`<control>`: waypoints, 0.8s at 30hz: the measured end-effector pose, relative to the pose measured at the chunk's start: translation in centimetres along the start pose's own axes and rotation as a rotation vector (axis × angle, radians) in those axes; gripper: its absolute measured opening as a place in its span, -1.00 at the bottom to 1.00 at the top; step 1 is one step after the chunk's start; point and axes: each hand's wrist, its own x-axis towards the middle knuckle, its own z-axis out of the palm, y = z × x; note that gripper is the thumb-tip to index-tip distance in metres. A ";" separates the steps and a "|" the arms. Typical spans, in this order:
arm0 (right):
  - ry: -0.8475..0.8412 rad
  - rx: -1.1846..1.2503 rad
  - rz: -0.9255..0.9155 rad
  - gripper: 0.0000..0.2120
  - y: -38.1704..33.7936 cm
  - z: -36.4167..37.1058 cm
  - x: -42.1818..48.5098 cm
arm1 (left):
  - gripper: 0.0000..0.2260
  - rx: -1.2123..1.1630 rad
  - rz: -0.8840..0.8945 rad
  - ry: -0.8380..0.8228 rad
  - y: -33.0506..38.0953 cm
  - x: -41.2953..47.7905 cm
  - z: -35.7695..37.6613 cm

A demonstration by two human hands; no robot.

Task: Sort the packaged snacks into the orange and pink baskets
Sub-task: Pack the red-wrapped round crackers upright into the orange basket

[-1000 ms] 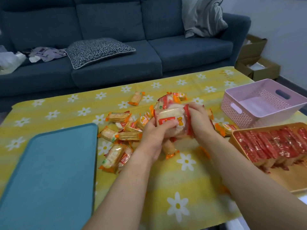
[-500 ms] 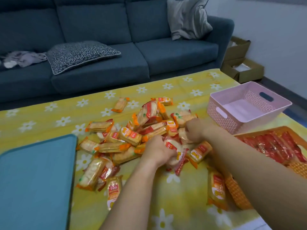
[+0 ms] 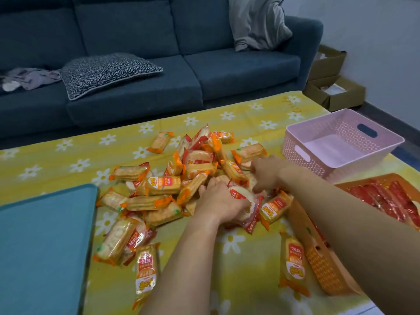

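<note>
Pink perforated basket (image 3: 318,165), crinkly rectangular packets (image 3: 163,185)

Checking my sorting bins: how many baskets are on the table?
2. The pink basket stands at the far right; the orange basket lies nearer along the right edge, partly hidden behind the right forearm.

Both bare forearms reach forward. The left hand (image 3: 219,201) lies palm down, thumb and fingers curled round a snack packet (image 3: 239,193). The right hand (image 3: 266,171), knuckles up, points curled fingers downward; its grip is hidden.
</note>
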 end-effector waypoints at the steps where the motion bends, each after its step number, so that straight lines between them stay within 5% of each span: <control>1: -0.016 -0.014 -0.009 -0.29 0.0 0.1 -0.1 | -0.24 0.049 -0.001 0.003 0.0 -0.1 -0.1; 7: -0.017 -0.041 -0.053 -0.23 0.8 -0.1 -0.8 | -0.25 -0.079 -0.033 -0.060 -0.4 -1.0 -0.8; 11: 0.103 0.026 -0.074 -0.54 0.9 -1.2 -2.2 | -0.44 -0.327 -0.046 -0.164 -1.2 -1.1 -1.1; 15: 0.331 0.492 0.005 -0.85 1.6 -2.3 -4.8 | -0.10 -0.527 -0.067 -0.238 -1.5 -1.5 -2.4; 19: 0.402 1.018 0.057 -0.96 0.3 -2.7 -7.2 | -0.74 -1.213 0.033 -0.240 -1.5 -2.4 -3.5; 21: 0.309 1.303 0.051 -0.86 -0.9 -3.1 -7.9 | -0.79 -1.545 0.087 -0.205 -1.3 -2.5 -4.1; 24: 0.110 1.433 0.007 -0.73 -2.7 -3.3 -8.0 | -0.60 -1.774 0.091 -0.086 -0.9 -2.0 -4.4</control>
